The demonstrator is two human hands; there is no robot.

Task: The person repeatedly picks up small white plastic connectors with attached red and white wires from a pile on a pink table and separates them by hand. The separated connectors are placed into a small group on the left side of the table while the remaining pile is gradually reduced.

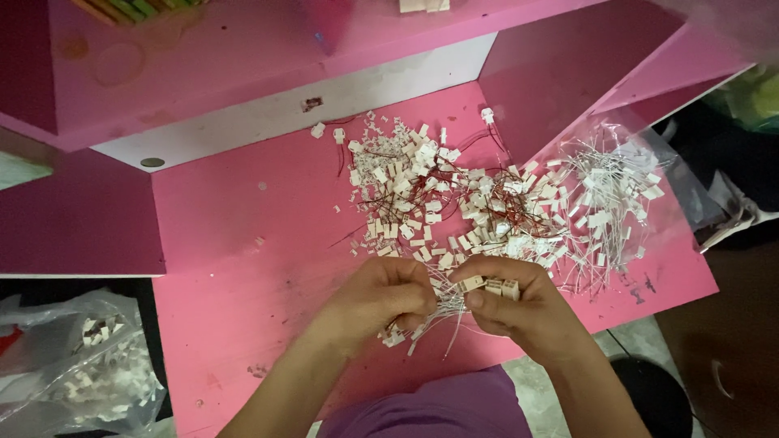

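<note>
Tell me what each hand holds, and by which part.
Right hand pinches white connectors by their housings. Left hand grips their white wires.

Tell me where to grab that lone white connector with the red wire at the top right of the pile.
Pinch the white connector by its small plastic block, coming from above. It lies apart from the pile, so fingers have room on both sides; the thin red wire trailing toward the heap would slip or tangle.
</note>
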